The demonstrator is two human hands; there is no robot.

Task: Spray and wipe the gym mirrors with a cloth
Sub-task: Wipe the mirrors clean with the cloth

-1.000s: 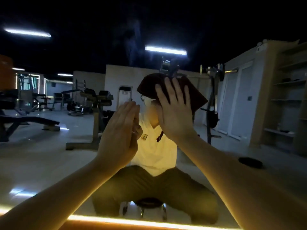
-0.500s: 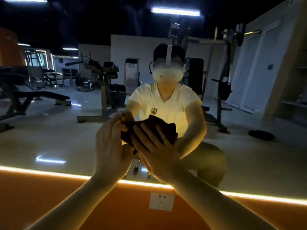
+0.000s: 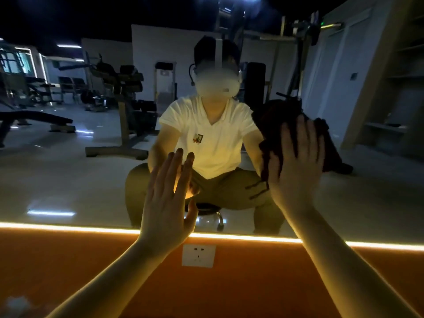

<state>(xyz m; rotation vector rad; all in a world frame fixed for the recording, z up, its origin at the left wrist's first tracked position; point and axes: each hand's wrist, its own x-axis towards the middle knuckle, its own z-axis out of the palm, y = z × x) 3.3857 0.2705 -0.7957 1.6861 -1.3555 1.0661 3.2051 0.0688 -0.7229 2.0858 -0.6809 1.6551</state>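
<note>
Mirror (image 3: 68, 180), near lower edge: we've slid cloth (image 3: 270, 134) right, right hand (image 3: 296, 166) flat pressing it, left hand (image 3: 165, 203) released, fingers straight; wiping resumes.

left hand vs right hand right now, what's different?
The right hand presses a dark cloth flat on the mirror; the left hand holds nothing. The right hand sits higher; the left hand is lower, nearer the mirror's bottom edge. Both have straight fingers, palms toward the glass.
</note>
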